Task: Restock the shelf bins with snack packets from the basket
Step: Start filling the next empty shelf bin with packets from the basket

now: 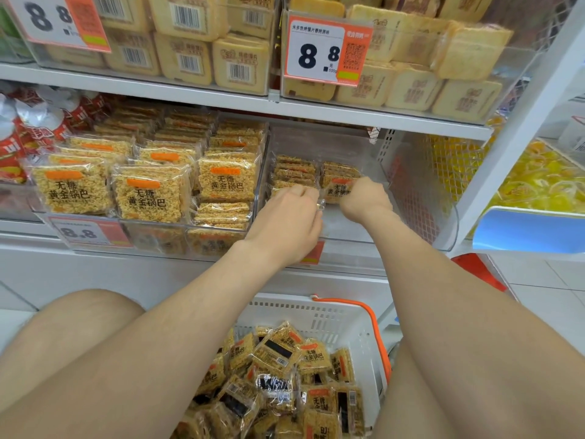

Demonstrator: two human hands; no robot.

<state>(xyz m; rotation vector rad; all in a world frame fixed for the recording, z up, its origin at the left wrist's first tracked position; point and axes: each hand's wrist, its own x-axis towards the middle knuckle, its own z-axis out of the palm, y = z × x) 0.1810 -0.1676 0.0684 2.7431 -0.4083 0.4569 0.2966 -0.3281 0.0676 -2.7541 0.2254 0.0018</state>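
Fingers of my right hand (pixel 364 195) curl round one snack packet (pixel 337 191), printed 无糖黄金锅巴 under an orange stripe and held upright at the front of the clear shelf bin (pixel 414 198). My left hand (pixel 292 217) is just beside it, fingers curled at the packet's clear wrapper edge; I cannot tell whether it pinches. Behind both hands, two short stacks (pixel 294 169) of the same packets lie in that bin. The neighbouring bin (pixel 152 237) to the left is full, and three front packets (pixel 69 191) there show the same four characters. Three price tags (pixel 326 49) read 8.8; this upper one adds 元 and 500g. Below, between my knees, one white basket (pixel 316 312) with an orange handle (pixel 376 327) holds a heap of packets too jumbled to count.
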